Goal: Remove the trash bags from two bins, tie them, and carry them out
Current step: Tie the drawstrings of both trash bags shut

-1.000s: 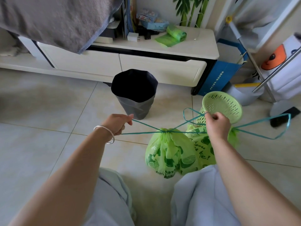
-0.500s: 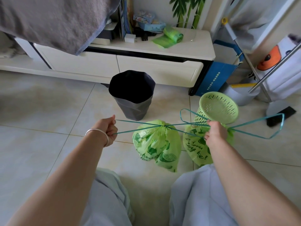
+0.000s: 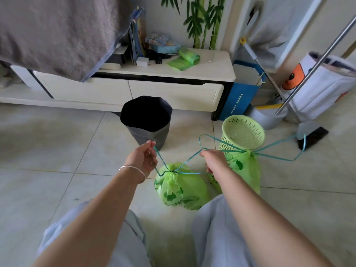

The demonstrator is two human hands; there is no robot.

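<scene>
Two green printed trash bags sit on the tiled floor in front of my knees. The nearer bag (image 3: 179, 189) is cinched at its neck by a teal drawstring (image 3: 185, 164). My left hand (image 3: 142, 160) pinches one end of that string just up and left of the bag. My right hand (image 3: 213, 160) grips the other strand to the right. The second bag (image 3: 248, 170) stands behind my right hand, its own drawstring loop (image 3: 285, 151) trailing right. Beyond them stand a green perforated bin (image 3: 242, 132) and a grey bin (image 3: 146, 120) with a black liner.
A white low cabinet (image 3: 154, 89) runs along the back with a roll of green bags (image 3: 187, 56) on top. A blue box (image 3: 242, 97), a mop bucket (image 3: 269, 116), a metal pole (image 3: 316, 58) and a black phone (image 3: 312, 137) crowd the right side.
Both hands have come closer together above the nearer bag, slackening the drawstring that was stretched wide. The nearer bag has settled lower on the floor, right of where it was.
</scene>
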